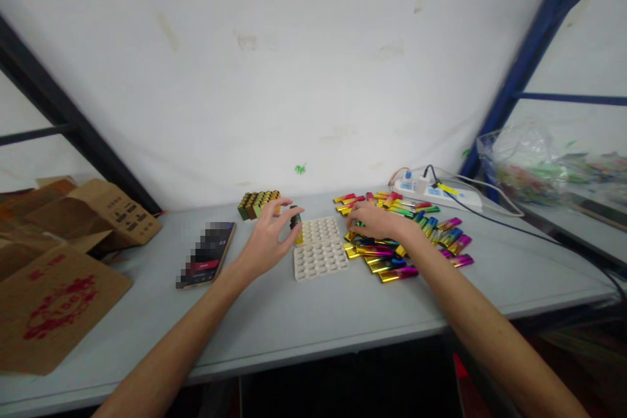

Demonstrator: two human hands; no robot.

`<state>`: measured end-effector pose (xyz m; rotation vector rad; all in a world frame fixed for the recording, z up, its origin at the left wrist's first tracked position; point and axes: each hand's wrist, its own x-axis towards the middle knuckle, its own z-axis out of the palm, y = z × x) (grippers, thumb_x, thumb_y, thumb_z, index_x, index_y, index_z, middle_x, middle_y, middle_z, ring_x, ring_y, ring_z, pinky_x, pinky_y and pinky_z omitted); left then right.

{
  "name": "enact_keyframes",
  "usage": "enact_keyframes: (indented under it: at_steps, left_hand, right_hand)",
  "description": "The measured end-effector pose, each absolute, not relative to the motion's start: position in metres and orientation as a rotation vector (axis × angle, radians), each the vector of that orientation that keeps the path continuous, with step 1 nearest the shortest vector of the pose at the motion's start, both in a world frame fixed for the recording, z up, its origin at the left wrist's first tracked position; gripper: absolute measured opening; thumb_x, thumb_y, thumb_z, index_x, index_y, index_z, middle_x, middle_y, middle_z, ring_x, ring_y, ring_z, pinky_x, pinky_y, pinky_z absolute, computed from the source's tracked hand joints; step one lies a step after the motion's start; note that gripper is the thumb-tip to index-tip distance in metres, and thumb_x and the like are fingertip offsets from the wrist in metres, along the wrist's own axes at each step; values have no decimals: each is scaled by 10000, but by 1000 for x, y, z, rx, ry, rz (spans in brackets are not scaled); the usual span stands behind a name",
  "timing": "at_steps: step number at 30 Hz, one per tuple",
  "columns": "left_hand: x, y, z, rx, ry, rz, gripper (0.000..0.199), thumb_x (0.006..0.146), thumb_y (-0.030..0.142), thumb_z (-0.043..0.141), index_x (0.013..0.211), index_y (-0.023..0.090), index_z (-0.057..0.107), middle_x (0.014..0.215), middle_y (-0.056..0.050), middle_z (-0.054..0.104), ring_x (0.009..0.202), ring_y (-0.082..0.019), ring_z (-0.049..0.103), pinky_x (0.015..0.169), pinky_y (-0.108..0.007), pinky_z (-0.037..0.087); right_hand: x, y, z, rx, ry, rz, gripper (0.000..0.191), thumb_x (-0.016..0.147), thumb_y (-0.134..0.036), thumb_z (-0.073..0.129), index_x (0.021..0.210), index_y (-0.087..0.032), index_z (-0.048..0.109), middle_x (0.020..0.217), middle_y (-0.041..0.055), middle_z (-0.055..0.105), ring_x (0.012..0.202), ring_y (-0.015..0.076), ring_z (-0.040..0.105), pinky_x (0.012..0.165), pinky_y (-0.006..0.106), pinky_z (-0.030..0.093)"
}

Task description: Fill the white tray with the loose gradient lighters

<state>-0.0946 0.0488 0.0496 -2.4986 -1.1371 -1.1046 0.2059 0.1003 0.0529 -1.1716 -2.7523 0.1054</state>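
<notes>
My left hand (274, 232) has its thumb and index finger closed on a slim lighter (296, 218), dark above and yellow below. It stands upright at the upper left of a pale tray (321, 247) with rows of round holes. To the right of the tray, my right hand (371, 219) reaches down into a loose pile of shiny lighters (399, 273) in gold, magenta, blue, green and red. Its fingers are curled downward, with a bit of green showing beneath them; what they grip is mostly hidden.
Behind my left hand stands a block of upright gold-and-dark lighters (255, 202). A phone (208, 255) lies at left, beside brown paper bags (63, 300). A white power strip (435, 191) with cables sits at the back right, near a clear plastic bag (524, 163) and a blue frame (509, 91).
</notes>
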Motion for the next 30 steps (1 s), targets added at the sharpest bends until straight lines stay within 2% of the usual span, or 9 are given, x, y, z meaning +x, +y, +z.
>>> enact_keyframes:
  at_steps: [3, 7, 11, 17, 20, 23, 27, 30]
  left_hand:
    - [-93, 46, 53, -2467, -1137, -1164, 229, 1008, 246, 564, 1222, 221, 643, 1293, -128, 551, 1247, -274, 558, 1074, -479, 491]
    - [-92, 44, 55, -2441, -1133, -1196, 206, 1004, 234, 561, 1192, 229, 646, 1280, -116, 561, 1230, -263, 574, 1066, -459, 498]
    - [-90, 43, 56, -2434, -1130, -1219, 191, 1003, 227, 555, 1170, 229, 647, 1259, -112, 572, 1230, -259, 575, 1056, -447, 507]
    - [-88, 41, 57, -2433, -1129, -1235, 178, 1000, 226, 555, 1149, 228, 652, 1233, -102, 585, 1210, -253, 584, 1056, -444, 501]
    - [-87, 40, 58, -2428, -1122, -1256, 170, 1000, 218, 551, 1133, 220, 657, 1222, -102, 592, 1200, -247, 587, 1057, -434, 498]
    - [-85, 38, 58, -2423, -1126, -1277, 165, 1001, 221, 547, 1119, 219, 663, 1193, -97, 615, 1172, -242, 602, 1050, -435, 499]
    - [-83, 36, 59, -2452, -1127, -1304, 157, 1012, 231, 531, 1098, 217, 662, 1082, -74, 673, 1051, -215, 651, 981, -391, 529]
    - [-81, 34, 58, -2497, -1116, -1314, 149, 1019, 240, 530, 1077, 206, 664, 929, -42, 686, 866, -177, 664, 860, -330, 550]
  right_hand:
    - [208, 100, 58, -1108, -2795, 162, 227, 891, -111, 640, 1016, -202, 806, 1059, 103, 764, 1035, 254, 679, 943, 340, 507]
    - [212, 100, 59, -1080, -2844, 205, 264, 856, -108, 685, 1068, -222, 793, 1103, 86, 765, 1055, 257, 677, 942, 343, 507]
    - [210, 105, 51, -1143, -2779, 168, 195, 850, -151, 738, 1039, -190, 772, 1106, 112, 745, 1070, 274, 672, 930, 366, 512]
    - [198, 105, 44, -1227, -2652, 71, 110, 865, -87, 710, 927, -177, 712, 1006, 101, 741, 963, 254, 692, 947, 401, 483]
    - [193, 104, 47, -1291, -2535, -68, 106, 959, -156, 623, 1043, -171, 686, 1077, 130, 721, 1003, 262, 676, 949, 410, 480]
    - [190, 104, 50, -1233, -2327, -103, 252, 1004, -201, 554, 1240, -162, 633, 1150, 152, 684, 1079, 266, 640, 962, 397, 481]
    - [183, 105, 49, -1009, -2034, 276, 461, 1004, -278, 546, 1453, -188, 500, 1083, 94, 668, 962, 215, 652, 901, 362, 519]
    - [176, 101, 47, -865, -1853, 734, 552, 973, -379, 588, 1490, -234, 463, 1014, 35, 658, 831, 164, 645, 779, 316, 544]
